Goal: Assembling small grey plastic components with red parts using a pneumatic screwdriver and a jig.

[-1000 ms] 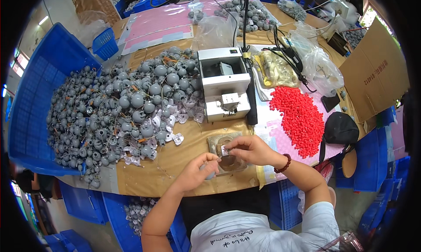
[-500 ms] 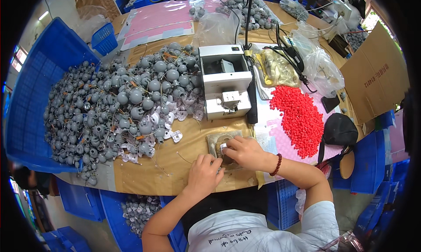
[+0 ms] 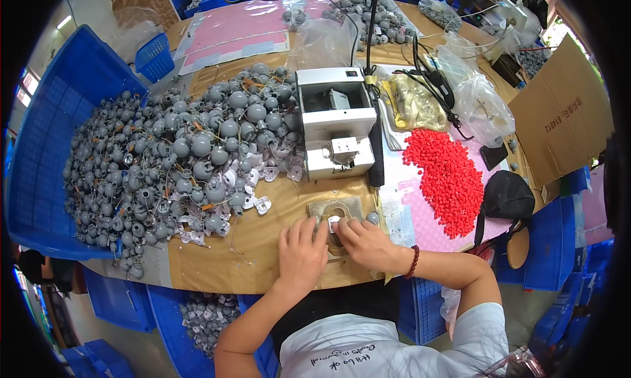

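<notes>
Close to the table's front edge, a small white plastic piece [image 3: 334,221] sits between my two hands over a flat, brownish square block [image 3: 347,208] with a rounded recess. My right hand [image 3: 369,245] pinches the piece from the right, its fingers bent. From the left, my left hand [image 3: 303,252] closes its fingertips on the piece's other side. A thin wire appears to curve over the block behind the piece. Beside my right hand's knuckles lies a grey ball-shaped part [image 3: 373,217]. My fingers partly cover the piece and the block.
Left, a heap of grey ball parts with wires [image 3: 190,144] spills from a blue bin [image 3: 39,174]. A white machine [image 3: 336,125] stands beyond the block. Small red pieces [image 3: 447,181] are piled right, near a black pouch [image 3: 509,195] and a cardboard flap [image 3: 562,112].
My right hand has shifted slightly down and right, uncovering more of the block and a grey ball. My left hand has moved up beside the white piece.
</notes>
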The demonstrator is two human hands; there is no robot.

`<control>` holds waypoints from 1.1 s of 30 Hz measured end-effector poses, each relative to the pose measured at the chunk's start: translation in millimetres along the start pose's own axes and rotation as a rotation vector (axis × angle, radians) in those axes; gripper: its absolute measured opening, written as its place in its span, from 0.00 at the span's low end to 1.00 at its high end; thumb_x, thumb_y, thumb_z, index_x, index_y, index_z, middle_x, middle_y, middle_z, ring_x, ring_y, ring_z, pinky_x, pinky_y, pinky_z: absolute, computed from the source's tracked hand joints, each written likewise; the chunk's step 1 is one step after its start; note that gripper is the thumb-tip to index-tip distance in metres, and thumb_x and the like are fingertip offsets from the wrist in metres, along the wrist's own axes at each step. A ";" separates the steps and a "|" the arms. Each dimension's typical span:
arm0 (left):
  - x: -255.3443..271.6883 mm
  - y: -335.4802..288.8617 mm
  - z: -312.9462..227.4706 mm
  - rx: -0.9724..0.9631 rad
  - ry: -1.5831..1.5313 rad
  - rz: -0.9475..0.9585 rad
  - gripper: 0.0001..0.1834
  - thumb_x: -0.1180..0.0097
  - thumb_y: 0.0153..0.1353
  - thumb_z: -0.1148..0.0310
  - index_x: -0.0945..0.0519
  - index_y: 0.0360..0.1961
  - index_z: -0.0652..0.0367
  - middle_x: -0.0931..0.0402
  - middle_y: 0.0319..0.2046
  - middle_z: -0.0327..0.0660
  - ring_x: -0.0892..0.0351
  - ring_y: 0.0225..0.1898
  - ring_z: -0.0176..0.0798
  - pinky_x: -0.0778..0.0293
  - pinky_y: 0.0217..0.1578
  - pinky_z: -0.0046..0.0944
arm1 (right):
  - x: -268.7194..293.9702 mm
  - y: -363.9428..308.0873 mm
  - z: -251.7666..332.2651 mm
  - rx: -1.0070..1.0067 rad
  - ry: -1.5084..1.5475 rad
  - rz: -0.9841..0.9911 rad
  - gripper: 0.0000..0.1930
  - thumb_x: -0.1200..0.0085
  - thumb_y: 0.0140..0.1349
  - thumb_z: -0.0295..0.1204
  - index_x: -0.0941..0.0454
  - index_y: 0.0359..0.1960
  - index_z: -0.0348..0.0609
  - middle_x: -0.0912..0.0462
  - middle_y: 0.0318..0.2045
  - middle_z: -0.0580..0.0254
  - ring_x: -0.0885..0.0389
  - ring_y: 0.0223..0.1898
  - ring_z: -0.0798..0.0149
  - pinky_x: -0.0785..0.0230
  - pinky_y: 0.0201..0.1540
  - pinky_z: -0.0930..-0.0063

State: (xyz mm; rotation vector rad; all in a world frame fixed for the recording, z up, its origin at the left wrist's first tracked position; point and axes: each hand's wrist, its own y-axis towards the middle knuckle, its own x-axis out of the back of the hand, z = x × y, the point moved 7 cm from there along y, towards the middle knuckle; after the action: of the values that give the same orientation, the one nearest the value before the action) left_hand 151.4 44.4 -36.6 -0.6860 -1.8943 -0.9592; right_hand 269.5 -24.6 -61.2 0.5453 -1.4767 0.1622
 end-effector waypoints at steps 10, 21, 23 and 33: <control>-37.4 -3.9 -7.2 -0.140 0.055 0.021 0.21 0.43 0.62 0.71 0.19 0.56 0.64 0.22 0.57 0.54 0.26 0.65 0.54 0.29 0.59 0.54 | 15.4 -50.6 -90.9 -0.418 0.787 -0.067 0.25 0.37 0.62 0.21 0.23 0.62 0.42 0.21 0.62 0.48 0.24 0.65 0.47 0.31 0.67 0.56; -34.4 -2.9 -7.1 -0.200 0.003 -0.020 0.21 0.39 0.57 0.74 0.17 0.54 0.64 0.21 0.55 0.55 0.23 0.62 0.58 0.26 0.55 0.52 | -43.4 -71.8 -103.9 -0.807 1.247 -0.372 0.18 0.35 0.65 0.20 0.24 0.54 0.42 0.19 0.45 0.61 0.19 0.37 0.70 0.24 0.37 0.78; -33.8 -3.4 -6.2 -0.200 0.005 -0.015 0.21 0.41 0.59 0.73 0.18 0.54 0.65 0.22 0.55 0.57 0.23 0.62 0.57 0.26 0.54 0.51 | -43.9 -58.3 -102.5 -0.836 1.674 -0.425 0.18 0.35 0.67 0.20 0.24 0.56 0.42 0.19 0.43 0.65 0.22 0.35 0.76 0.27 0.34 0.81; -31.9 -1.1 -2.0 -0.219 -0.042 -0.013 0.19 0.42 0.58 0.73 0.17 0.51 0.66 0.21 0.54 0.56 0.23 0.62 0.56 0.25 0.54 0.50 | -37.2 -5.3 -87.9 -0.749 1.367 0.063 0.13 0.30 0.65 0.28 0.17 0.47 0.38 0.14 0.33 0.64 0.21 0.26 0.73 0.29 0.28 0.72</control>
State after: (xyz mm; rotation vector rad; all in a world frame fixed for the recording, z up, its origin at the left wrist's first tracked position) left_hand 166.1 39.5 -64.6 -0.8284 -1.8484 -1.1803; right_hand 346.7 17.9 -98.4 -0.2543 -0.1413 -0.0023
